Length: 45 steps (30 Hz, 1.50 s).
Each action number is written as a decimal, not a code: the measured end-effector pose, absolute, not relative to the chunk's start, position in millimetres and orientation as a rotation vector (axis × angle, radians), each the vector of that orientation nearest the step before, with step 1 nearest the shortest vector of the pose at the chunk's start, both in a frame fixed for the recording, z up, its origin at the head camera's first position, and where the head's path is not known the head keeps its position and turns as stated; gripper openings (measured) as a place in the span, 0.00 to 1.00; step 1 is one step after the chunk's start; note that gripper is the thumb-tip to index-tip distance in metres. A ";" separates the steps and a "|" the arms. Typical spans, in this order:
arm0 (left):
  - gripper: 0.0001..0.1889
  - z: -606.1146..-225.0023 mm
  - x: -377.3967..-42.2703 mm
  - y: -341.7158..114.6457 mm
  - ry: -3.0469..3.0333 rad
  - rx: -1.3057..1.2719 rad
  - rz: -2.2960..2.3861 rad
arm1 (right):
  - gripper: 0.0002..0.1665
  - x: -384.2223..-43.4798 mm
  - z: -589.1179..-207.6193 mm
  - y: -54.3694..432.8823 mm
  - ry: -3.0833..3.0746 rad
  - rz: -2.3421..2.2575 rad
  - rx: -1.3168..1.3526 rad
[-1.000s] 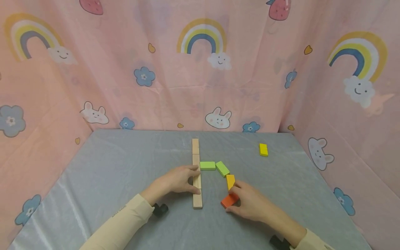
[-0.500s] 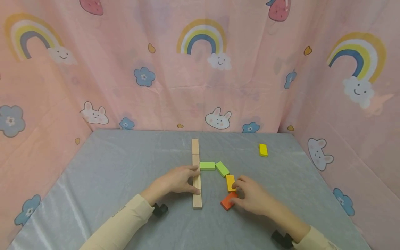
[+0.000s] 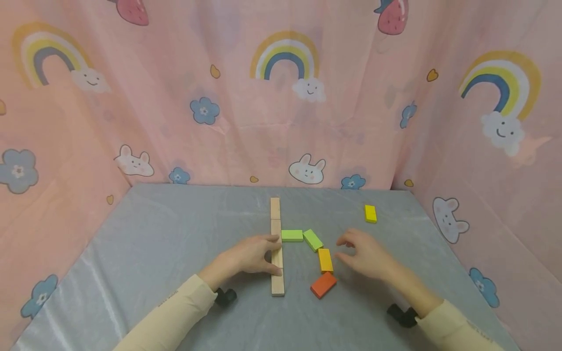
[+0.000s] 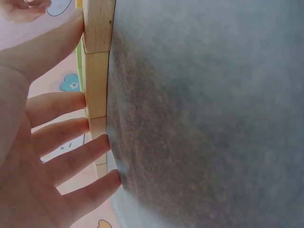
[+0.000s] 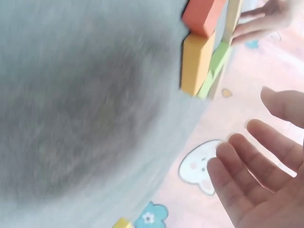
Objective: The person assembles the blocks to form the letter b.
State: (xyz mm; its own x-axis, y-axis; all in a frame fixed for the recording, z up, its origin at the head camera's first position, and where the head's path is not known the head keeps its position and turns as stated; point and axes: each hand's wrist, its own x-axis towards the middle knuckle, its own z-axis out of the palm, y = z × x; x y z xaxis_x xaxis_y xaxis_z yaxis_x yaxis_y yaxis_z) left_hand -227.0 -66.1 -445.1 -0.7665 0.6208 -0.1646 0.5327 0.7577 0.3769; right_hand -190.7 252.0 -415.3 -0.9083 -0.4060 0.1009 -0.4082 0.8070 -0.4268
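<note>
My left hand (image 3: 252,254) rests its thumb and fingertips on a straight row of plain wooden blocks (image 3: 275,208). In the left wrist view its fingers (image 4: 71,161) lie spread and fairly straight against the row. From the row's right side a curve of coloured blocks runs toward me: a green block (image 3: 292,236), a slanted green block (image 3: 313,240), an orange-yellow block (image 3: 325,261) and a red-orange block (image 3: 323,285). My right hand (image 3: 369,253) hovers just right of the orange-yellow block, fingers loosely bent, holding nothing.
A single yellow block (image 3: 371,213) lies apart at the back right of the grey cloth-covered table (image 3: 184,214). A pink patterned curtain (image 3: 237,141) rises behind the table and along both sides.
My right hand has let go of the red-orange block and drawn away to the right and back. The left hand stays on the wooden row.
</note>
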 end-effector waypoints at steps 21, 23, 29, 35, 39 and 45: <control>0.41 -448.0 -225.5 -68.0 2.690 0.886 0.455 | 0.14 -247.9 -402.4 299.1 -2.930 0.703 0.546; 0.41 -447.7 -225.9 -67.6 2.692 0.885 0.448 | 0.15 -253.2 -404.6 303.8 -2.923 0.730 0.531; 0.40 -448.1 -227.3 -66.1 2.701 0.900 0.427 | 0.18 -266.5 -412.0 315.9 -2.936 0.799 0.419; 0.40 -448.8 -227.7 -65.9 2.702 0.903 0.414 | 0.20 -278.3 -419.1 327.6 -2.911 0.870 0.339; 0.40 -448.7 -227.7 -66.2 2.698 0.901 0.424 | 0.21 -285.6 -425.2 334.9 -2.904 0.892 0.293; 0.40 -449.8 -227.8 -66.0 2.700 0.913 0.420 | 0.22 -293.6 -435.3 345.0 -2.925 0.893 0.233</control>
